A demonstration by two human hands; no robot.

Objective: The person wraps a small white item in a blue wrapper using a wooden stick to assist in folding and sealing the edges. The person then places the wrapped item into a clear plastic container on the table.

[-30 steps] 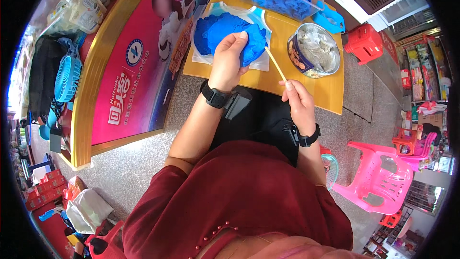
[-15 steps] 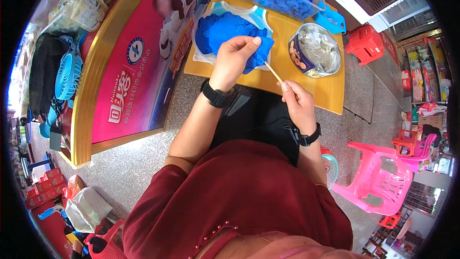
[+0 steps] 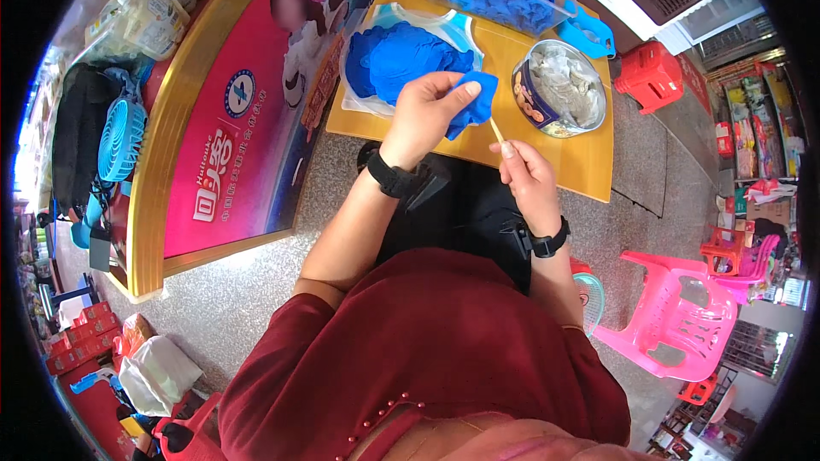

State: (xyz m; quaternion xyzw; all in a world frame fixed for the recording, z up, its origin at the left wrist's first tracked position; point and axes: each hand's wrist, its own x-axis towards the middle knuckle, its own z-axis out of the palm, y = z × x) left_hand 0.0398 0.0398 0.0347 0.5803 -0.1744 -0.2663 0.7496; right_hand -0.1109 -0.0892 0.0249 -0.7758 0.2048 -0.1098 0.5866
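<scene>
My left hand (image 3: pixel 425 113) pinches a thin, soft blue piece (image 3: pixel 480 104) that looks like cloth or a glove, between thumb and fingers. In my right hand (image 3: pixel 531 181) is a slim pale stick (image 3: pixel 496 130); its far end reaches the lower edge of the blue piece, partly hidden behind it. Just beyond my left hand lies a heap of similar blue pieces (image 3: pixel 408 55), resting on a white and teal garment-shaped bag or cloth (image 3: pixel 461 27). Both wrists wear black bands.
On the wooden table (image 3: pixel 574 172) stand a clear bin (image 3: pixel 559 10) of blue pieces and a round tin (image 3: pixel 534 104) lined with crumpled plastic. A light-blue holder (image 3: pixel 588 34) sits behind the tin. A pink counter panel (image 3: pixel 231 162) rises at left; a pink chair (image 3: pixel 675 316) stands at right.
My left hand has drawn the blue piece slightly right and nearer, off the heap. The stick now shows shorter and steeper; my right hand has barely moved.
</scene>
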